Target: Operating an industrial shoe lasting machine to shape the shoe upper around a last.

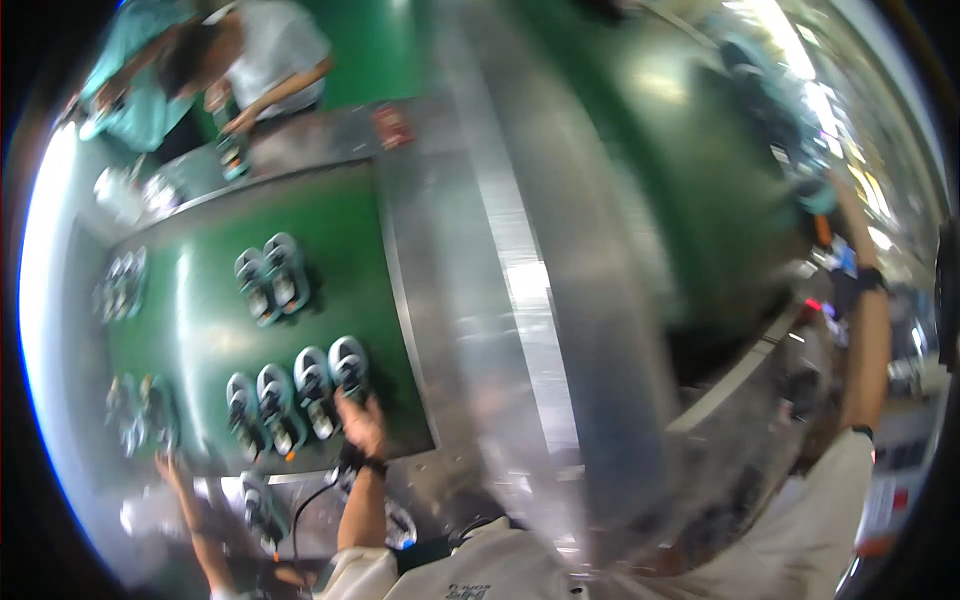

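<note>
My left hand (364, 428) is at the heel end of a grey and white sneaker (348, 364), its fingers closed on the shoe's near end. This sneaker stands rightmost in a row on the green conveyor belt (200, 340); beside it are another sneaker (314, 390) and more of the same kind. Far to the right, my right hand (850, 225) reaches out, wearing a dark band at the wrist. A blurred teal and orange object (820, 205) is against its fingers; motion smear hides the grip.
A pair of sneakers (272, 278) stands farther up the belt, others along its left side. A metal frame (540, 300) divides this belt from a blurred second green surface (670, 110). A co-worker's hand (172, 470) reaches in at lower left; two people (270, 60) work at the far edge.
</note>
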Tool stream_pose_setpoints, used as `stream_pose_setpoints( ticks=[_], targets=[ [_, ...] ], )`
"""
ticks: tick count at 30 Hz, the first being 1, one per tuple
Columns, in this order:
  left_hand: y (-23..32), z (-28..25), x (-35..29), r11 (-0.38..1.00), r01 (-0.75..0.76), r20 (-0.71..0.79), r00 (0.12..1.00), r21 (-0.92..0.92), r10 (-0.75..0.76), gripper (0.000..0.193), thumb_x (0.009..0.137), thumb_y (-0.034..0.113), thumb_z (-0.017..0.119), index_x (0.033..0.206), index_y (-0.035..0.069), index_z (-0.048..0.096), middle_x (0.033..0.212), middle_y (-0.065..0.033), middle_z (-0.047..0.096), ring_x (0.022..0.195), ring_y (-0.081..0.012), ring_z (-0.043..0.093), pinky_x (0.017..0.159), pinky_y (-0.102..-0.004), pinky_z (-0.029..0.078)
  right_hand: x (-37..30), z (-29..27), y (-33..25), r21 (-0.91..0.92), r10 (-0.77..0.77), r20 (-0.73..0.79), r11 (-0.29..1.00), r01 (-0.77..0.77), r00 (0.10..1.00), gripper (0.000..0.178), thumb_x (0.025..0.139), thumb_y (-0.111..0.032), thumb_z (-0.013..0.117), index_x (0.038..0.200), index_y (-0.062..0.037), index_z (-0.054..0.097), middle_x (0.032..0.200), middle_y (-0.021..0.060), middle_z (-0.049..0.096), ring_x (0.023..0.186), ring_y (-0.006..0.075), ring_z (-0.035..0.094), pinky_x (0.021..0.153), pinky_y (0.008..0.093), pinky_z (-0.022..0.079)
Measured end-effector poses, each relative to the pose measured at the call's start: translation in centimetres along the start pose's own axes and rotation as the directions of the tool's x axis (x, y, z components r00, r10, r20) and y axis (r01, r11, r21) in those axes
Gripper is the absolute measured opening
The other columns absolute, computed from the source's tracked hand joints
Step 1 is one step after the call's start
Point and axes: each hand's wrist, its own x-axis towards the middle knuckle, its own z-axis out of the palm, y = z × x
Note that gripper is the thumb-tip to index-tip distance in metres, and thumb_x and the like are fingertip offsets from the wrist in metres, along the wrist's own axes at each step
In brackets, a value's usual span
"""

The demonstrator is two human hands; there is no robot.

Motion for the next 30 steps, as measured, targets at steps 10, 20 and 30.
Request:
stream_pose_setpoints(
  ticks=[10, 20, 30],
  targets=[
    [6.6, -1.8, -9.2, 0.915, -0.357, 0.005, 0.931, -0.189, 0.365, 0.052, 0.087, 0.009, 0.070, 0.135, -0.004, 0.051, 0.137, -0.0179, 0.053, 0.124, -0.0299, 0.051, 0.104, -0.0423, 0.042, -7.9, 2.9, -12.0, -0.259, 0.037, -0.011, 0.965, -0.039, 0.999, 0.076, 0.073, -0.041, 0.067, 0.132, 0.0044, 0.055, 0.130, 0.0207, 0.059, 0.126, 0.0280, 0.050, 0.107, 0.0345, 0.036],
    [42.6, -5.0, -35.0, 0.560, 0.696, 0.603, -0.226, -0.450, 0.765, 0.083, 0.086, 0.044, 0.074, 0.146, 0.002, 0.035, 0.142, -0.0207, 0.048, 0.130, -0.0345, 0.049, 0.107, -0.0521, 0.041, -39.6, 1.5, -10.1, -0.470, -0.461, -0.333, 0.838, 0.279, 0.822, 0.101, 0.062, -0.026, 0.083, 0.143, 0.0028, 0.031, 0.130, 0.0240, 0.043, 0.112, 0.0396, 0.051, 0.096, 0.0496, 0.045],
    [41.1, -8.6, -55.5, 0.843, 0.535, 0.495, -0.722, -0.044, 0.484, 0.048, 0.098, 0.027, 0.055, 0.137, 0.001, 0.045, 0.130, -0.0097, 0.057, 0.119, -0.0241, 0.056, 0.102, -0.0408, 0.045, -73.4, 3.1, -2.5, 0.077, 0.230, -0.916, 0.904, -0.420, 0.329, 0.069, 0.082, -0.039, 0.075, 0.135, -0.0025, 0.050, 0.124, 0.0133, 0.061, 0.106, 0.0250, 0.063, 0.085, 0.0384, 0.052]
  ],
)
